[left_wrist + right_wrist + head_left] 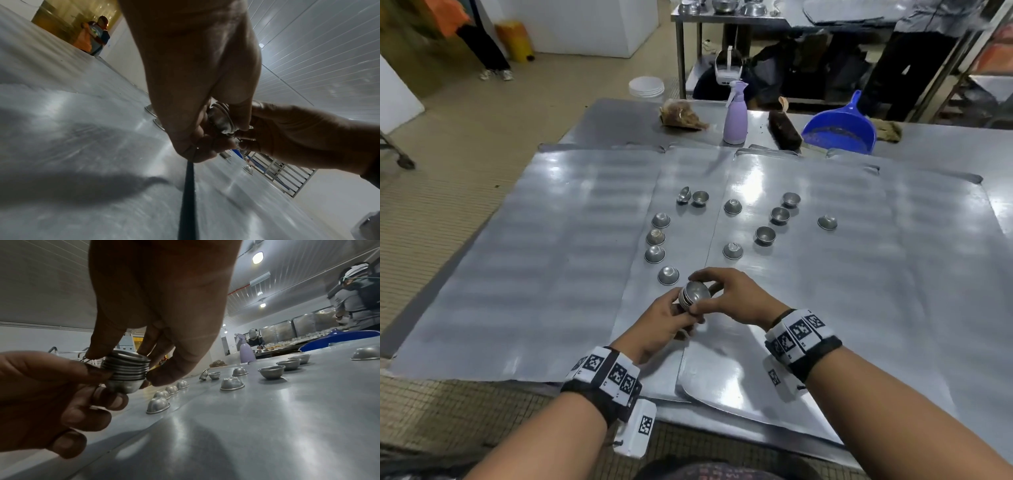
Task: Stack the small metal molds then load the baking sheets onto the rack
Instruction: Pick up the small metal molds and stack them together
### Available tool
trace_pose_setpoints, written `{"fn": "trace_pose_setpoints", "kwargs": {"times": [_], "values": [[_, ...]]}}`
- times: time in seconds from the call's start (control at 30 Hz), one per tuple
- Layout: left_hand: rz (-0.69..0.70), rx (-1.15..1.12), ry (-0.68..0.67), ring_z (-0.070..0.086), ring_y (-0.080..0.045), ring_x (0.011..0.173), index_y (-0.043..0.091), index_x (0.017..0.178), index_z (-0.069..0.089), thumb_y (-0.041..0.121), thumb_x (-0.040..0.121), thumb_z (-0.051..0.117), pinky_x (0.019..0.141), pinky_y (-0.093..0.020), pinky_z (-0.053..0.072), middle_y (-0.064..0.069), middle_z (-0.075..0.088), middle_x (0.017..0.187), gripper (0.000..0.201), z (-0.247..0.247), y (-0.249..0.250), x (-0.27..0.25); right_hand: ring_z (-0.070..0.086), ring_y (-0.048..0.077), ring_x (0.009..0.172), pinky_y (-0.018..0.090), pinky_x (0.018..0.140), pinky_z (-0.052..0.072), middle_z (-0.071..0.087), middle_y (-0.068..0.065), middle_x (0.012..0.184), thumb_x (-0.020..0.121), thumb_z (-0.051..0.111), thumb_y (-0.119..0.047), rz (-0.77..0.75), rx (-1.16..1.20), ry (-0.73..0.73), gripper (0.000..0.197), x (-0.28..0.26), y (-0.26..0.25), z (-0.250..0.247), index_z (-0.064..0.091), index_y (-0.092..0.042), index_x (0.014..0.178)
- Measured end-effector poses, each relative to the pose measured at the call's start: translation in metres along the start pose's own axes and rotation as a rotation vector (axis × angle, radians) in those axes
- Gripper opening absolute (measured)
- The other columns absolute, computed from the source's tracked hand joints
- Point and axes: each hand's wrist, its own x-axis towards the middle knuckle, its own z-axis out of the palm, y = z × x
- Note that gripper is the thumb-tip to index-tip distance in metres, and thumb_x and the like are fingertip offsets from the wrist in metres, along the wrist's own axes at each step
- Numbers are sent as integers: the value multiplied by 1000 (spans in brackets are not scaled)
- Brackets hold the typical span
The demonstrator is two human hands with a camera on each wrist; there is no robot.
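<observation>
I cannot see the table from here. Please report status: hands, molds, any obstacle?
Left hand and right hand both grip stack of small round metal molds. Loose metal molds remain on flat metal baking sheets. No obstacle seen.

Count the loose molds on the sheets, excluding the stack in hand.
12 loose molds: four in a left column, two back left, one tilted, two centre, three diagonally right of centre, one far right. The held stack may hide another.
</observation>
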Motion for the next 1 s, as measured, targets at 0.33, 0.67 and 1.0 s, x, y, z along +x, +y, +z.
{"fn": "trace_pose_setpoints", "kwargs": {"times": [0.33,0.67,1.0], "values": [[-21,-15,-66,63,-25,78,13,125,60,2,96,66,62,-33,53,-12,75,92,32,5,-4,4,65,9,98,25,89,54,65,-18,124,75,85,-45,79,27,71,64,-18,7,5,60,-35,133],[-13,-89,156,65,-20,69,5,117,60,1,93,71,55,-27,51,-8,74,84,27,40,9,11,62,14,105,29,90,45,70,0,115,89,69,-40,244,-279,216,35,9,69,-72,69,-20,118],[-38,-116,400,66,-15,66,6,118,61,5,92,73,57,-25,52,-2,74,80,29,69,8,-15,42,30,140,40,113,36,41,11,155,96,56,-29,81,-630,-102,64,77,68,-96,33,-17,155]]}}
